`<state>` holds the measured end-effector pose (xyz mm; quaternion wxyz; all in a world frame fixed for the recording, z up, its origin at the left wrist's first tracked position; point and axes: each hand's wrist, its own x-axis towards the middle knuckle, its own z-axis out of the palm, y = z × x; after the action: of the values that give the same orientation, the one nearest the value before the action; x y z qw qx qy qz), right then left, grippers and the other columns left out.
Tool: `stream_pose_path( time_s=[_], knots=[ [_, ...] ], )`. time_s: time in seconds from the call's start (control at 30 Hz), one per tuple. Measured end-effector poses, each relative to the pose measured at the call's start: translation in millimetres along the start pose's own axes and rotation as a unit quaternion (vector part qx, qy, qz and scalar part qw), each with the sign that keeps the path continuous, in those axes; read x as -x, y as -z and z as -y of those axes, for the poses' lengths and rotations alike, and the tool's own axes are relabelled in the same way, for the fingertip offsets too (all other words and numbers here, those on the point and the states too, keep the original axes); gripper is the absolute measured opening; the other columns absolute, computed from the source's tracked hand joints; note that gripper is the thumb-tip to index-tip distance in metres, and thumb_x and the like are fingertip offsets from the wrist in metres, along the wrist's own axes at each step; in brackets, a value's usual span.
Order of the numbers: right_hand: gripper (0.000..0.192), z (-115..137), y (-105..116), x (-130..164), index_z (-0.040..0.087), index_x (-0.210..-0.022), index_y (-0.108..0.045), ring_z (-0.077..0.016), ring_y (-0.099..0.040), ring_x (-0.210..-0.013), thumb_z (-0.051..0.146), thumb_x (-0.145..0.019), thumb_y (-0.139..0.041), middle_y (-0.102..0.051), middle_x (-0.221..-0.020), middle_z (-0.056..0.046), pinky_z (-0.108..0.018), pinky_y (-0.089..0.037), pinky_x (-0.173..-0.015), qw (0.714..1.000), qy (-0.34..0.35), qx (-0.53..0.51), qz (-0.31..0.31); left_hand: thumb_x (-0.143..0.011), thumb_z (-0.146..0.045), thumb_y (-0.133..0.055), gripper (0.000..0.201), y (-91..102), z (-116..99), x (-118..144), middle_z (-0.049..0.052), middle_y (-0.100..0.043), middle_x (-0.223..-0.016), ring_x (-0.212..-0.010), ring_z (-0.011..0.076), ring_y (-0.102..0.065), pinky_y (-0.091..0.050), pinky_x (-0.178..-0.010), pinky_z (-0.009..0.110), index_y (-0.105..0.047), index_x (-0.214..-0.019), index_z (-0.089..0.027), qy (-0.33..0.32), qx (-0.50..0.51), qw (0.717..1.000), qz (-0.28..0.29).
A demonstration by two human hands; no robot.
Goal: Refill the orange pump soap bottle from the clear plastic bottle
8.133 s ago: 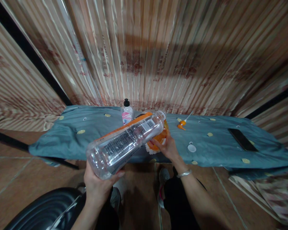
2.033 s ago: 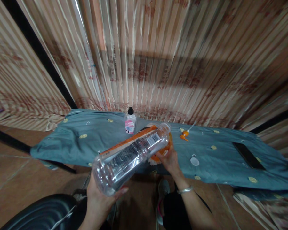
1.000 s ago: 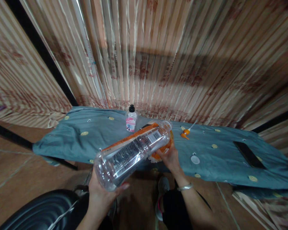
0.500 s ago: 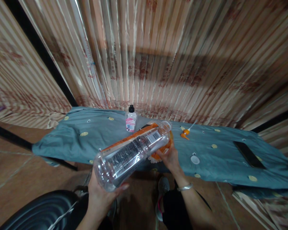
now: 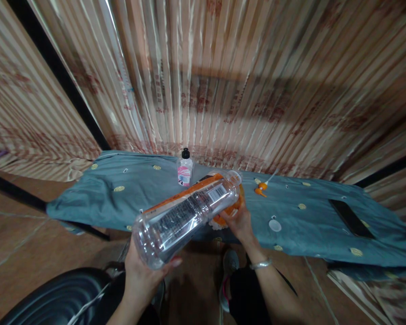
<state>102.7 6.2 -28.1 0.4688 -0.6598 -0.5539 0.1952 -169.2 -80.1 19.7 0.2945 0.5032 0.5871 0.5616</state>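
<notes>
— Where two hands appear, what does each hold?

— The left hand (image 5: 140, 273) has its fingers curled about the base of one large clear bottle (image 5: 189, 216), tilted above the near side of the counter (image 5: 84, 198), neck toward the far right. The right hand (image 5: 239, 223) has its fingers closed round one orange container (image 5: 232, 210), partly hidden behind that bottle; whether the two vessels touch cannot be told.

— How many other objects lie or stand there?

— Four: one small bottle (image 5: 184, 174) with a black cap, upright at the far side, left of the hands; one orange pump head (image 5: 261, 188), lying to the right; one white disc (image 5: 275, 225), nearer; and one dark, flat, phone-like slab (image 5: 351, 219) toward the right end.

— And the surface and room?

— Teal cloth (image 5: 149, 194) with yellow patches covers the counter. A striped curtain (image 5: 223, 90) with red motifs hangs along the far side; one black ridged seat (image 5: 54, 293) stands near left, above a brown tiled floor (image 5: 16, 243).
</notes>
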Motion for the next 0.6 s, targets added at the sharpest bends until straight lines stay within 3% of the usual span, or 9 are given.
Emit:
stream_pose_path(
  time_s=[0.17, 0.27, 0.43, 0.6],
  knots=[
    [0.071, 4, 1, 0, 0.020, -0.125, -0.052, -0.0328, -0.074, -0.093, 0.052, -0.067, -0.077, -0.076, -0.105, -0.012, -0.047, -0.060, -0.080, 1.000, -0.003, -0.007, -0.004, -0.044, -0.075, -0.082, 0.089, -8.1, -10, 6, 0.008, -0.073, -0.100, -0.094, 0.0341, -0.073, -0.057, -0.093, 0.053, -0.060, -0.110, -0.019, -0.001, -0.004, 0.997, -0.073],
    [0.067, 6, 1, 0, 0.020, -0.121, -0.053, -0.0318, -0.075, -0.093, 0.051, -0.066, -0.077, -0.075, -0.105, -0.011, -0.045, -0.061, -0.080, 1.000, 0.002, -0.015, -0.003, -0.038, -0.061, -0.091, 0.082, -3.8, -3, 2, 0.006, -0.074, -0.092, -0.087, 0.0342, -0.074, -0.061, -0.085, 0.053, -0.060, -0.103, -0.021, 0.012, 0.009, 1.000, -0.024],
    [0.064, 6, 1, 1, 0.021, -0.120, -0.053, -0.0304, -0.075, -0.092, 0.050, -0.068, -0.076, -0.075, -0.105, -0.008, -0.046, -0.061, -0.081, 1.000, 0.005, -0.002, -0.004, -0.040, -0.052, -0.092, 0.081, 2.4, 6, -3, 0.007, -0.075, -0.095, -0.089, 0.0338, -0.075, -0.060, -0.086, 0.053, -0.060, -0.106, -0.020, 0.019, 0.029, 0.999, -0.010],
    [0.066, 5, 1, 0, 0.019, -0.121, -0.052, -0.0302, -0.075, -0.092, 0.049, -0.067, -0.078, -0.075, -0.105, -0.011, -0.044, -0.061, -0.079, 1.000, 0.005, 0.001, -0.003, -0.037, -0.046, -0.094, 0.080, -0.8, -2, -1, 0.006, -0.076, -0.093, -0.085, 0.0329, -0.075, -0.062, -0.081, 0.050, -0.059, -0.104, -0.021, 0.040, 0.056, 0.998, -0.006]
  ],
)
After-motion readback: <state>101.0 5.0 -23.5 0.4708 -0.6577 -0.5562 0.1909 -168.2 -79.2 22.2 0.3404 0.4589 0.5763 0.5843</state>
